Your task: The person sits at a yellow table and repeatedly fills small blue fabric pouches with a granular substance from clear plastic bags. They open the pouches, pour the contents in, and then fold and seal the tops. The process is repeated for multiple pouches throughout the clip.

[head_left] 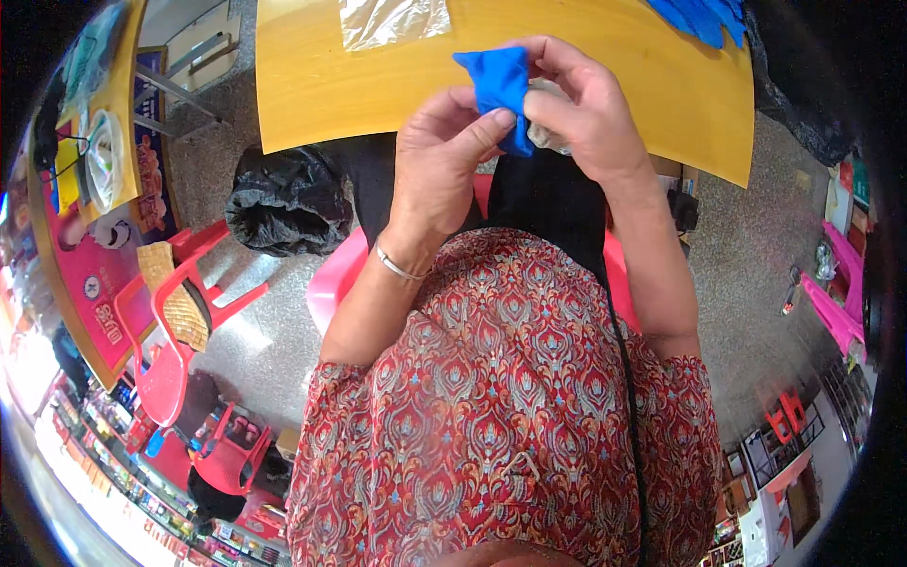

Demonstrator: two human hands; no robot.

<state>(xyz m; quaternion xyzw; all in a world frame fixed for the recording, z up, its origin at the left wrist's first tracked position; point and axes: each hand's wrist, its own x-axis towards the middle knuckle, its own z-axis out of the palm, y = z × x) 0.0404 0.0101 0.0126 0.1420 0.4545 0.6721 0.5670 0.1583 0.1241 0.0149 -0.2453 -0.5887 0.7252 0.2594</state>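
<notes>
Blue cloth piece (501,83), small, one upper corner pointed: sitting between both hands over the near edge of a yellow table (340,104). Left hand (436,156): pinching the cloth's lower part, thumb lying on its face and fingers bending behind; a silver-coloured bracelet (397,266) is circling the wrist. Right hand (593,106): curling inward at the cloth's right side, fingers bent, closing around pale crumpled material (548,142); its exact hold on the cloth is not showing clearly. Both forearms: reaching forward and converging. Farther out: clear plastic (392,24) and a blue pile (701,21) are lying on the table; a black bag (283,208) is standing leftward, near a red chair (165,378).
</notes>
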